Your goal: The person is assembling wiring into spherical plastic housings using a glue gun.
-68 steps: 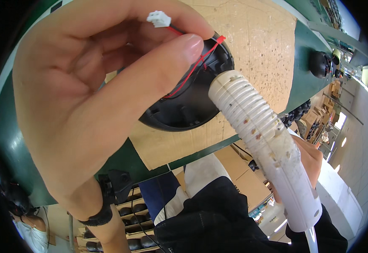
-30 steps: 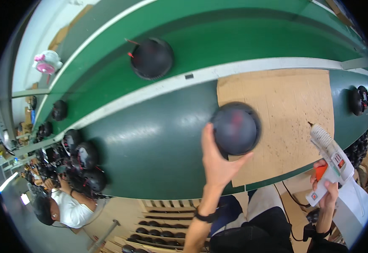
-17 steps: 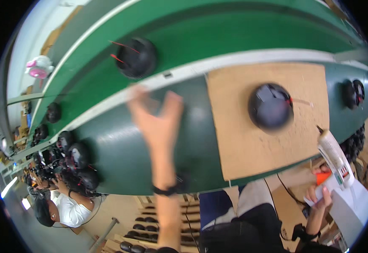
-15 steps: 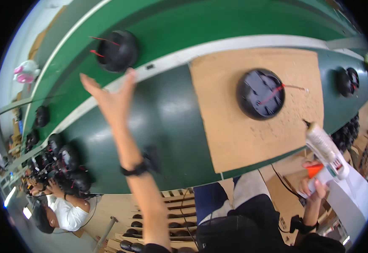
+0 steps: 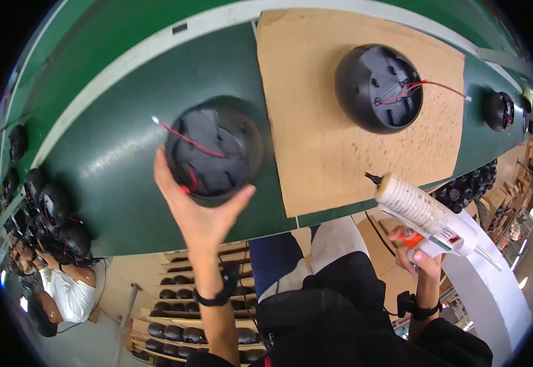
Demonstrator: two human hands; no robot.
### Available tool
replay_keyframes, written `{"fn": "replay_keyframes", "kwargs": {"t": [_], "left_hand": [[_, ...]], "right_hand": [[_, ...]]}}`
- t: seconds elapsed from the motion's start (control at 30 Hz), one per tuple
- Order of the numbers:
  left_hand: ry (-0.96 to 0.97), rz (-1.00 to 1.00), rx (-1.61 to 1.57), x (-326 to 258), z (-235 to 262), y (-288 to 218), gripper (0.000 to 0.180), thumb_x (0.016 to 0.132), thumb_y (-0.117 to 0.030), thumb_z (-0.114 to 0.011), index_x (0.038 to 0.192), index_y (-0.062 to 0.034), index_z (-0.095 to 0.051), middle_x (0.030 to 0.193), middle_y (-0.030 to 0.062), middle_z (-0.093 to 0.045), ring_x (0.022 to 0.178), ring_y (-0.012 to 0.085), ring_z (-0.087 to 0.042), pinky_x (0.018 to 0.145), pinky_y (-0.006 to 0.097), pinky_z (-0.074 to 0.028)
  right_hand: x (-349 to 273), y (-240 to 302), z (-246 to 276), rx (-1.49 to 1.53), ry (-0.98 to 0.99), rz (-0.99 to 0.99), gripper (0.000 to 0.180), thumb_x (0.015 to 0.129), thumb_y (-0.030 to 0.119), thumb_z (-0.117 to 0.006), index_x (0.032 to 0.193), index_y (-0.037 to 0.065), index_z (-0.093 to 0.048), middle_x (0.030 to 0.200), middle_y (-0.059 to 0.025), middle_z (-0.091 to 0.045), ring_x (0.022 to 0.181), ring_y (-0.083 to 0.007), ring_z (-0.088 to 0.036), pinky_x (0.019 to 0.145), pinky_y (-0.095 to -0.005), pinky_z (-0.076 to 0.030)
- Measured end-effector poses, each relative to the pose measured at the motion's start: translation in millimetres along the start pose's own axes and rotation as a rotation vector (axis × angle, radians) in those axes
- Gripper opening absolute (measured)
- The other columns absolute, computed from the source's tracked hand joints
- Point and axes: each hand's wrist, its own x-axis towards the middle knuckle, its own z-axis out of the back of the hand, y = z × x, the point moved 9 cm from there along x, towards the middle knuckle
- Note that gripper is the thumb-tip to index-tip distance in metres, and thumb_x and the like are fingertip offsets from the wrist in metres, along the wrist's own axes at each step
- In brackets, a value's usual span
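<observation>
On the left of the worktop, I saw the left hand gripping a round black shell, fingers spread about its near side, the shell lying just beyond the palm. To its right, a second shell sat on cardboard, beyond the glue gun, whose handle the right hand wrapped, nearer that shell.

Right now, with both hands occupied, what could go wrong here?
The grip of the left hand spans only the near side of the black bowl-shaped shell, which might slip. Its red wire pokes outward and could snag. The right hand is around the glue gun at its orange trigger; a stray squeeze might drip.
</observation>
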Motion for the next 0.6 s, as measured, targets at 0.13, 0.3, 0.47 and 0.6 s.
{"fn": "replay_keyframes", "kwargs": {"t": [0.13, 0.3, 0.47, 0.6], "left_hand": [[0.082, 0.054, -0.175, -36.8, 12.1, -8.9, 0.130, 0.053, -0.040, -0.094, 0.152, 0.0026, -0.022, 0.156, 0.0247, -0.026, 0.145, 0.0349, -0.029, 0.115, 0.049, -0.028], [-0.173, -0.055, -0.622, -16.5, 109.5, 20.7, 0.104, 0.071, -0.055, -0.079, 0.147, 0.0021, -0.036, 0.145, 0.0258, -0.043, 0.131, 0.0382, -0.047, 0.107, 0.052, -0.040], [0.017, 0.240, -0.714, -90.8, 118.4, 66.3, 0.090, 0.074, -0.050, -0.076, 0.139, 0.0016, -0.039, 0.136, 0.0237, -0.045, 0.123, 0.0352, -0.048, 0.101, 0.049, -0.040], [-0.400, -0.082, -0.654, -51.4, 118.3, 106.4, 0.079, 0.077, -0.045, -0.074, 0.132, 0.0013, -0.042, 0.129, 0.0220, -0.046, 0.117, 0.0328, -0.048, 0.096, 0.046, -0.040]], "right_hand": [[8.8, 2.1, -26.5, -0.185, 0.078, -0.021, 0.050, 0.087, 0.030, -0.066, 0.121, -0.003, -0.049, 0.115, -0.0302, -0.057, 0.038, -0.0088, -0.044, 0.037, -0.0235, -0.034], [17.5, -12.8, -30.5, -0.117, 0.026, -0.071, 0.047, 0.089, 0.025, -0.064, 0.125, -0.003, -0.053, 0.117, -0.0291, -0.059, 0.042, -0.0070, -0.046, 0.039, -0.0203, -0.034], [-89.3, -13.4, -67.4, -0.207, -0.253, -0.113, 0.055, 0.091, 0.030, -0.062, 0.130, -0.005, -0.046, 0.121, -0.0305, -0.056, 0.042, -0.0084, -0.042, 0.040, -0.0222, -0.035], [-165.7, -7.1, -2.7, -0.248, 0.131, 0.179, 0.054, 0.090, 0.033, -0.062, 0.128, -0.004, -0.048, 0.120, -0.0291, -0.057, 0.043, -0.0093, -0.043, 0.044, -0.0239, -0.036]]}}
